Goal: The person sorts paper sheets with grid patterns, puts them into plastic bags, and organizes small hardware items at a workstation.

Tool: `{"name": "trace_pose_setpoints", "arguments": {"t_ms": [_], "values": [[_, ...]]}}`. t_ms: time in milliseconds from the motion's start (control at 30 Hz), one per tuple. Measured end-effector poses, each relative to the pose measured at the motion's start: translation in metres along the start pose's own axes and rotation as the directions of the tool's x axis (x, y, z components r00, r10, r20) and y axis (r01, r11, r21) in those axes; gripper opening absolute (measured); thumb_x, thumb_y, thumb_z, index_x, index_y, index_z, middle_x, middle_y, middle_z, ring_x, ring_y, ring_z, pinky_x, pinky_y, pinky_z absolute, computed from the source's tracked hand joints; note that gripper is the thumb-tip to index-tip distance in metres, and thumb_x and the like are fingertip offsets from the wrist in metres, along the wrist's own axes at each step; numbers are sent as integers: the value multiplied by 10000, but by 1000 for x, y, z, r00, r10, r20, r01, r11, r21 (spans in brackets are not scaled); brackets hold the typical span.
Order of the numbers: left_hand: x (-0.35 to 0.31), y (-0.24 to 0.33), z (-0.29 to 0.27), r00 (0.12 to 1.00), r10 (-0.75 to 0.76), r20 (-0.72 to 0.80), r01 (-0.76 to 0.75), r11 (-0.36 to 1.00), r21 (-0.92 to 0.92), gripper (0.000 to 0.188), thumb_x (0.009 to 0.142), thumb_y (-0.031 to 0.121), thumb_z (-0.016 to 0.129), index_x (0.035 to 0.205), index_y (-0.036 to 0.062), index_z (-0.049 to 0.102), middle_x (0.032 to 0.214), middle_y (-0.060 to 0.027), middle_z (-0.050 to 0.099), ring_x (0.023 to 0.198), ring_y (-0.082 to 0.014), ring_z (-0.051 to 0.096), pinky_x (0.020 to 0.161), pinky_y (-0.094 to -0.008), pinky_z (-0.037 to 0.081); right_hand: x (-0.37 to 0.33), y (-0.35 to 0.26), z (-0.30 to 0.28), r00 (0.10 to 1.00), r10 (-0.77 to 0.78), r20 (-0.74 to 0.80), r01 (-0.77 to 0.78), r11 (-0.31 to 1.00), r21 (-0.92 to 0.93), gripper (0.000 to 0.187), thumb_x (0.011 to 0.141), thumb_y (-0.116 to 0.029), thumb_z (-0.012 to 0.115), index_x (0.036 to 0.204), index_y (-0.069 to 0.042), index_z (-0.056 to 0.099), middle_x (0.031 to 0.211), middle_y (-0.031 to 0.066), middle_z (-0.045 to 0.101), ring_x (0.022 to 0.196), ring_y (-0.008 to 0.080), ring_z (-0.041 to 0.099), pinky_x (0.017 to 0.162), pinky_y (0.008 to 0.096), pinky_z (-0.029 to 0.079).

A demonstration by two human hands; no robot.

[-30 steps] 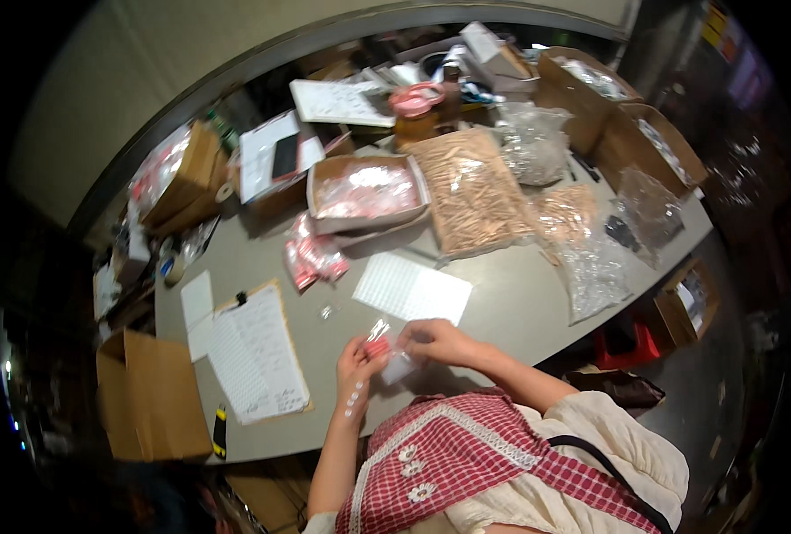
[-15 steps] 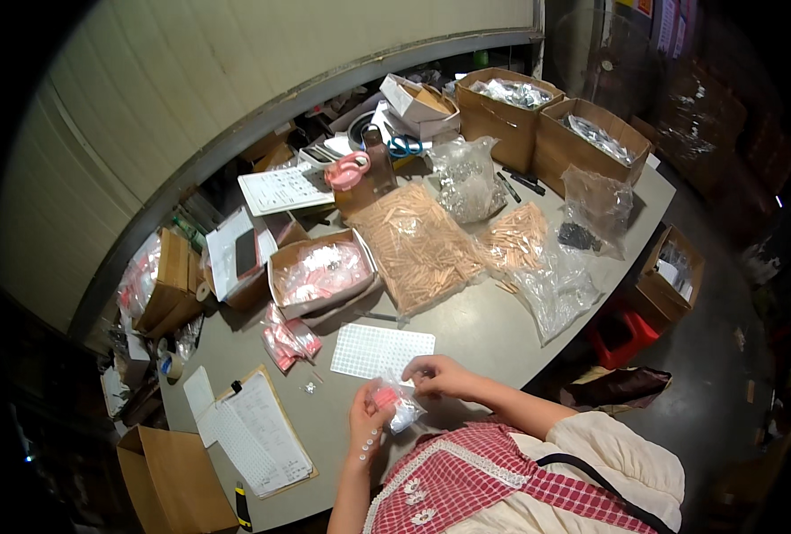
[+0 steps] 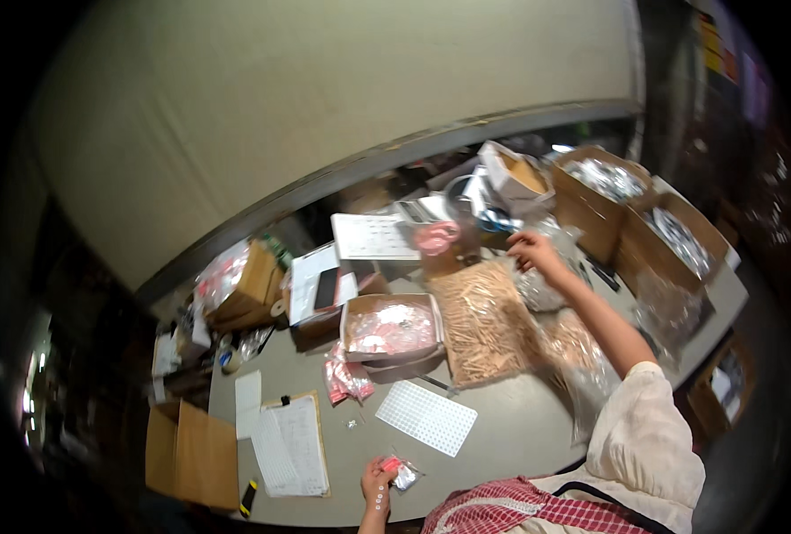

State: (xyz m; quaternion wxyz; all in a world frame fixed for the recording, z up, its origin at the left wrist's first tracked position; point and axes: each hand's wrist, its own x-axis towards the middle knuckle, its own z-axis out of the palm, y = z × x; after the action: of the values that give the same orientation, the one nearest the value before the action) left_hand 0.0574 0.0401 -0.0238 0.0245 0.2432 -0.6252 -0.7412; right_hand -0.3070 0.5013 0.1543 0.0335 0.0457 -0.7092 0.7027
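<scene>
At the lower centre of the frame, the left hand (image 3: 377,479) has its fingers closed on a small clear packet (image 3: 405,474) with something pink-red in it. Toward the upper right, the right hand (image 3: 531,253) is beside a clear bag (image 3: 542,289), near blue scissors (image 3: 497,221); its fingers look loosely bent, and whether they grip anything cannot be told. Writing covers a paper on the clipboard (image 3: 297,449) at lower left, too small to read. Marks on the white board (image 3: 373,237) at upper centre are likewise illegible, and the yellow-and-orange label (image 3: 716,44) at far upper right is blurred. A white gridded sheet (image 3: 426,418) lies on the grey table (image 3: 520,423), right of the clipboard.
</scene>
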Motion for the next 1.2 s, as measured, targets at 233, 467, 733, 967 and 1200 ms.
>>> {"name": "trace_pose_setpoints", "arguments": {"t_ms": [233, 467, 733, 967, 1200], "values": [[8, -58, 15, 899, 234, -370, -309, 938, -156, 498, 803, -39, 724, 1269, -37, 547, 1225, -154, 630, 1094, -222, 647, 961, -335, 513, 229, 40, -93, 961, 128, -246, -121, 992, 42, 583, 966, -234, 579, 1498, -162, 352, 1067, 126, 696, 688, 237, 711, 555, 338, 568], [21, -60, 23, 782, 432, -450, -252, 879, 405, 542, 750, 138, 778, 1253, 52, 595, 973, -91, 711, 770, -173, 664, 707, -320, 530, 297, 64, -130, 847, -351, -399, 225, 917, -329, 532, 876, -364, 775, 1246, -42, 571, 1006, 76, 653, 860, 179, 633, 745, 306, 507], [4, -47, 22, 769, 467, -437, -168, 807, 566, 499, 767, 200, 728, 1238, 92, 604, 1020, -134, 715, 840, -300, 694, 767, -401, 542, 121, -26, 14, 586, -801, 121, 752, 482, -450, 176, 983, -181, 665, 1029, -12, 660, 923, 73, 623, 820, 170, 599, 738, 291, 471], [1, -19, 21, 855, 414, -312, -156, 780, 606, 494, 784, 269, 761, 1235, 129, 617, 1039, -111, 689, 925, -279, 681, 806, -398, 537, -54, -66, 192, 515, -669, 536, 849, 311, -428, 175, 852, -107, 768, 954, -49, 638, 846, 99, 552, 781, 266, 567, 700, 370, 471], [0, -18, -20, 956, 291, -38, -292, 956, -10, 537, 843, 223, 761, 1304, 40, 556, 1082, -93, 692, 949, -163, 675, 827, -324, 539, -128, -41, 355, 547, -612, 572, 837, 399, -375, 225, 871, -236, 769, 868, -68, 620, 794, 91, 538, 761, 283, 554, 661, 411, 450]]}}
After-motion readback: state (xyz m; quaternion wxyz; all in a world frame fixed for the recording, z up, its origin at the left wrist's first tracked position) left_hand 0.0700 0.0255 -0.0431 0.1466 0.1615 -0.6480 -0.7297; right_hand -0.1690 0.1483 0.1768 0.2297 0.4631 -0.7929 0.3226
